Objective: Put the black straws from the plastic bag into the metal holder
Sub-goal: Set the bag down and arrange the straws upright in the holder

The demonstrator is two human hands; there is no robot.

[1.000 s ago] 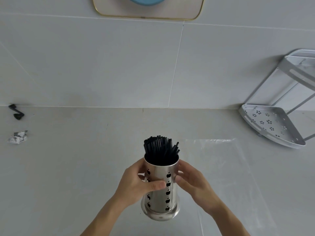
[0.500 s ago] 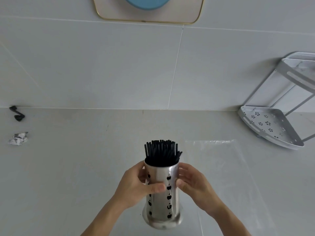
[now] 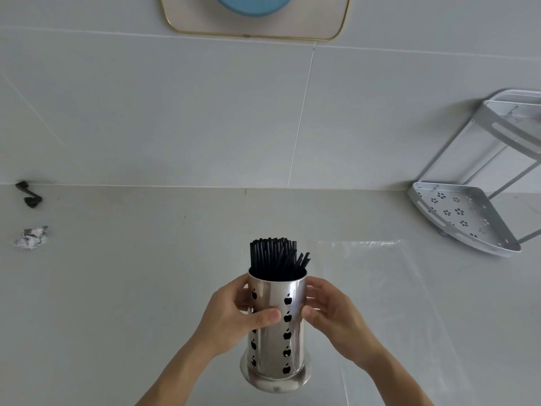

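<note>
Holder: metal holder point(image 3: 276, 332) upright on grey counter point(image 3: 117, 288), apple-shaped cutouts down its side, flared base.
Straws: black straws point(image 3: 275, 257) stand inside holder, tops above rim, a few lean right.
L hand: left hand point(image 3: 231, 317) wrapped round holder's left side, thumb across front.
R hand: right hand point(image 3: 330, 315) grips holder's right side, thumb on front.
Bag: plastic bag point(image 3: 377, 288) lies flat on counter, just right of holder, partly under R hand.
Other: corner rack point(image 3: 465, 218) far right; crumpled wrapper point(image 3: 30, 237) + black bent piece point(image 3: 29, 194) far left.
</note>
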